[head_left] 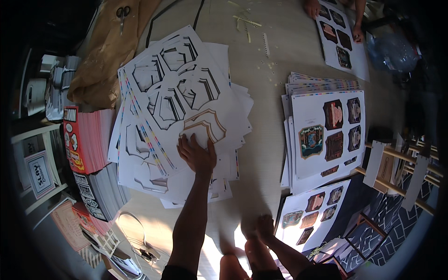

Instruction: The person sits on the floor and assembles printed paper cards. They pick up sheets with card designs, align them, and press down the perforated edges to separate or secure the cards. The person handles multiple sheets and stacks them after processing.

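Note:
My left hand (pixel 198 153) lies with fingers spread on a pile of white sheets (pixel 140 112). Label-shaped openings are cut through these sheets, and layers below show through them. Under my fingertips is a cut-out with a brown-edged outline (pixel 212 123). The pile is fanned out, with corners pointing several ways. My right hand (pixel 265 227) is low, beside my knee and near the lower printed sheet (pixel 289 205). It is in shadow and its fingers are hard to make out. Right of the pile stands a stack of printed sheets (pixel 303 163) bearing dark ornate labels.
Scissors (pixel 122 18) lie on brown wrapping paper (pixel 100 60) at the far left. Thick stacks of red (pixel 88 140) and black-and-white prints (pixel 98 193) line the left edge. Paper strips (pixel 247 21) lie at the back. Another person's hands (pixel 358 35) touch a printed sheet (pixel 345 56).

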Motion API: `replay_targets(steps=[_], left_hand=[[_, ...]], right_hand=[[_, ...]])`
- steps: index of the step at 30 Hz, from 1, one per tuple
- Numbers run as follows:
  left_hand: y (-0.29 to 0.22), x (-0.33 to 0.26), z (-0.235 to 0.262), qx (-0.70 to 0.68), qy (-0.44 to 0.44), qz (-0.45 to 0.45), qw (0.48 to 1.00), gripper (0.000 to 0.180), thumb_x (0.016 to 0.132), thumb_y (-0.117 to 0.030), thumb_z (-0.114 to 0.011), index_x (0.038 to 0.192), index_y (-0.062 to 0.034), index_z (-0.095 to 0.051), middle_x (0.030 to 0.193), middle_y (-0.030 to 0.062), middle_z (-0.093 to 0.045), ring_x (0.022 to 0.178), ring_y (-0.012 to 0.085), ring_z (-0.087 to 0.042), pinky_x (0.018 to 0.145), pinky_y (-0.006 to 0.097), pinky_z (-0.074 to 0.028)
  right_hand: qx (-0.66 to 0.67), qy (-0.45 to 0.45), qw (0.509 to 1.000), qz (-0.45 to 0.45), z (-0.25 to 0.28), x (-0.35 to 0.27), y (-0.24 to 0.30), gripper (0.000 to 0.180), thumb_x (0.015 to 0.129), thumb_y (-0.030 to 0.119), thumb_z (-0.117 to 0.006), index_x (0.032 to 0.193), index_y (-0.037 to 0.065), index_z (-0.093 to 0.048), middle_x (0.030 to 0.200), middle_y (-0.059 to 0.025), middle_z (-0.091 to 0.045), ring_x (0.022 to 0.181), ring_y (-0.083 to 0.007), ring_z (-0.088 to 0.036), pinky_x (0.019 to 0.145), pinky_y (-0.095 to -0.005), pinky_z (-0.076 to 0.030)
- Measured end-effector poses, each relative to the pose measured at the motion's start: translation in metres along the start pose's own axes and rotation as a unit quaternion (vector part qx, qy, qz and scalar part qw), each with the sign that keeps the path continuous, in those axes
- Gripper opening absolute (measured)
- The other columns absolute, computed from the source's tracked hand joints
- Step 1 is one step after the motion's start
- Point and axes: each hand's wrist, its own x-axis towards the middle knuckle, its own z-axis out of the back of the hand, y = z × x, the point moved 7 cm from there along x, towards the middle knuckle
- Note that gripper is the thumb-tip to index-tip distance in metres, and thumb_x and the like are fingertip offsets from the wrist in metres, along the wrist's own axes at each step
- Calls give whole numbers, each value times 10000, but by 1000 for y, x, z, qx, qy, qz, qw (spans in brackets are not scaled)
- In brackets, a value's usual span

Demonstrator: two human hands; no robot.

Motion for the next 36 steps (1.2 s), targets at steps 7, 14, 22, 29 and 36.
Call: replay_targets(steps=[7,14,22,29,36], left_hand=[[5,1,-1,17,19,5,1000,706,953,-486,-553,1439,8,-415,1466,273,-299,1415,496,-211,1165,630,-168],[-3,11,-4,-1,13,-12,1000,704,941,-447,-576,1428,31,-398,1460,275,-293,1397,511,-220,1130,653,-193],[-7,13,-5,14,17,-17,1000,727,928,-507,-574,1420,6,-424,1452,269,-293,1390,505,-245,1141,662,-222],[-4,12,-7,-3,27,-18,999,721,943,-454,-559,1454,8,-345,1477,295,-263,1392,533,-204,1113,679,-195],[-4,12,-6,-4,22,-21,1000,723,938,-447,-565,1455,8,-342,1478,299,-266,1385,540,-224,1106,686,-199]], right_hand=[[3,71,997,-41,-2,0,-5,514,949,407,-566,1126,-74,-586,1078,-302,-647,958,-445,-667,805,-486,-551],[68,214,944,242,144,187,150,303,969,347,-577,907,65,-670,847,-172,-705,769,-376,-688,679,-484,-546],[140,-370,888,234,441,485,341,284,927,269,-673,1069,25,-642,877,-174,-674,817,-323,-687,739,-462,-525],[54,-396,914,73,466,552,386,281,929,277,-666,1088,46,-652,1116,-161,-622,1100,-342,-599,901,-522,-463],[38,-425,892,148,479,557,385,233,932,225,-647,1088,53,-673,1186,-135,-624,1178,-353,-553,935,-528,-456]])
